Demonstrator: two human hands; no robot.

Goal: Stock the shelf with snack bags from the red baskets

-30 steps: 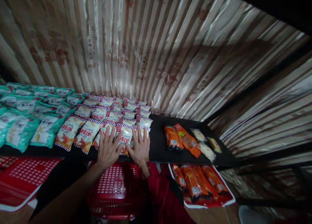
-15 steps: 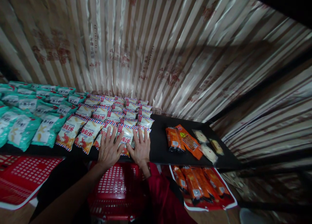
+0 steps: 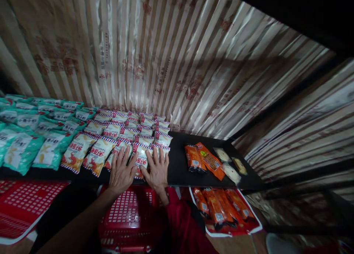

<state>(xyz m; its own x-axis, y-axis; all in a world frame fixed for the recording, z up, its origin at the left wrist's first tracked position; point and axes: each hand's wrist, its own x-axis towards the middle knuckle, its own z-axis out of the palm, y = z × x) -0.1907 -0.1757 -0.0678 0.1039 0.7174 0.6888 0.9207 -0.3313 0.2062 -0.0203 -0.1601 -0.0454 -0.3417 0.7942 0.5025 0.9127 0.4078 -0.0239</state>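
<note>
Bag (image 3: 141, 154) in the front row, long axis running front to back on the shelf (image 3: 179, 177), squarely between left hand (image 3: 121, 176) and right hand (image 3: 157, 173), both spread flat, gripping nothing!

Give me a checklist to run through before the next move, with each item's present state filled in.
1. Both hands in view: ok. The left hand and right hand lie side by side at the shelf's front edge.
2. Hands free of a grip: ok. Both are spread over the front white packets, closed around none.
3. Front labels unobstructed: not ok. The hands partly cover some.
4. Covered packets' lower edges squarely on the black shelf: cannot tell. The hands hide some edges.
5. White packets apart from the orange packs: ok. Bare shelf shows between them.
</note>
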